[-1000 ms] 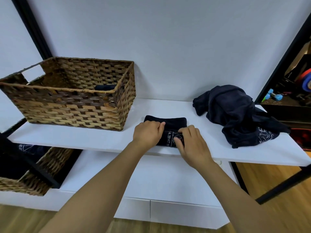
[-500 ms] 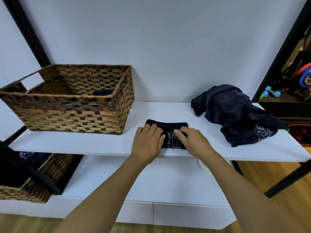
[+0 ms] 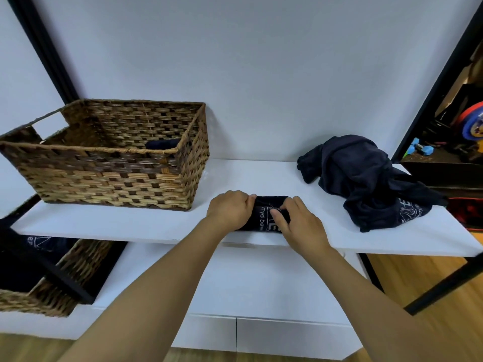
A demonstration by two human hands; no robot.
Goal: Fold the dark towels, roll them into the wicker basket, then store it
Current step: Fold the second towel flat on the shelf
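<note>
Towel in hand: the folded dark navy towel with white print [image 3: 266, 218] lies near the front edge of the white shelf board [image 3: 130, 223], at 6 o'clock in your view.
Left hand: your left hand [image 3: 230, 209] sits on the towel's left end, fingers curled together over the fabric and gripping it.
Right hand: your right hand [image 3: 298, 220] covers the towel's right end, fingers bent and close together, thumb and forefinger pinching the cloth.
Basket: the rectangular woven wicker basket [image 3: 109, 178] stands on the same shelf at 10 o'clock, apart from the towel, with 1 dark rolled towel [image 3: 162, 144] showing inside by its right wall.
Pile: a crumpled heap of dark navy towels [image 3: 366, 178] rests at 3 o'clock on the shelf, well apart from your hands.
Lower shelf: a second wicker basket holding dark cloth [image 3: 39, 278] sits at 8 o'clock, below the board.
</note>
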